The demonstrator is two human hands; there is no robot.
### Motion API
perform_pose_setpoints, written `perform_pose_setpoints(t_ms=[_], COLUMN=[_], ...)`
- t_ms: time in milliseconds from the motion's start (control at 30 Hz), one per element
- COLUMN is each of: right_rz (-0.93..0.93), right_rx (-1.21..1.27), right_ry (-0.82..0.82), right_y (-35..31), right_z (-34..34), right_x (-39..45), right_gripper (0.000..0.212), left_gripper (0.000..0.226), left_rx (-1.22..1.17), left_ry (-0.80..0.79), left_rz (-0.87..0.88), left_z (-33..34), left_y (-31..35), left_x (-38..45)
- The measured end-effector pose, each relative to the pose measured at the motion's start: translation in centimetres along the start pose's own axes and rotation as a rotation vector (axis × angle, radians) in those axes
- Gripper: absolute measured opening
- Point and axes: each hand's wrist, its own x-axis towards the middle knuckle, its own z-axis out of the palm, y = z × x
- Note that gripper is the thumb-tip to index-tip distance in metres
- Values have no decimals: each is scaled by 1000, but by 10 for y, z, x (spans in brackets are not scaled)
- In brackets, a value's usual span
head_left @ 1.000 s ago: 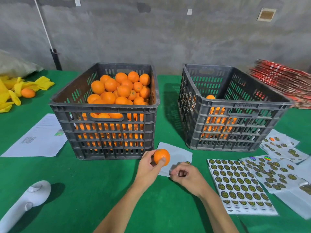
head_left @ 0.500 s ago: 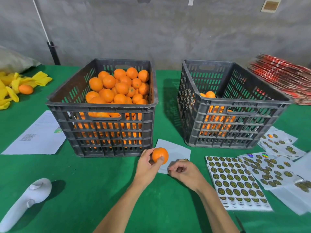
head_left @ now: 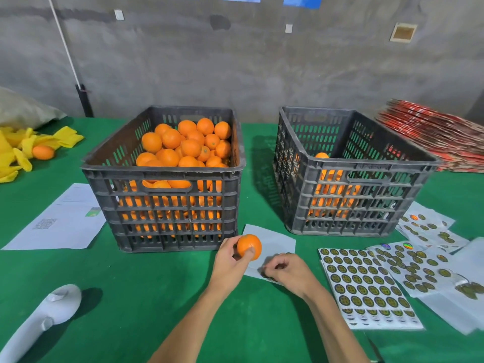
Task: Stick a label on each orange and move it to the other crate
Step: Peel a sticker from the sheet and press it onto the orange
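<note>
White handheld device (head_left: pixel 39 318) lying at 8 o'clock on green table (head_left: pixel 131 297). Left hand (head_left: pixel 230 260) is gripping one orange (head_left: pixel 249 246), fingers curled round it, just in front of the left crate. Right hand (head_left: pixel 288 271) is resting on a white backing sheet (head_left: pixel 275 239), fingers curled, pinching at something dark; cannot tell what. Label sheets (head_left: pixel 366 286) lying at 4 o'clock, print too small to read. Left crate (head_left: pixel 167 205) at 11 o'clock, heaped with oranges. Right crate (head_left: pixel 351 195) at 1 o'clock, holding a low layer of oranges.
</note>
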Motion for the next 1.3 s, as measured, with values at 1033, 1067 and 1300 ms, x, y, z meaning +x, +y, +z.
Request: perform_pose_setpoints(t_ms=[1033,1067,1300], right_rz=[-200,-200,-246], right_rx=[-608,-607,-738], right_ry=[104,115,171], right_y=[-9,-9,-20], right_z=[8,9,16], right_x=[-7,-8,-12], right_gripper=[22,23,29], left_gripper=[32,32,32], left_rx=[39,39,31], left_ry=[10,9,13], left_rz=[-8,-8,-12], left_z=[1,1,1], left_y=[0,0,-1], left_x=[0,0,1])
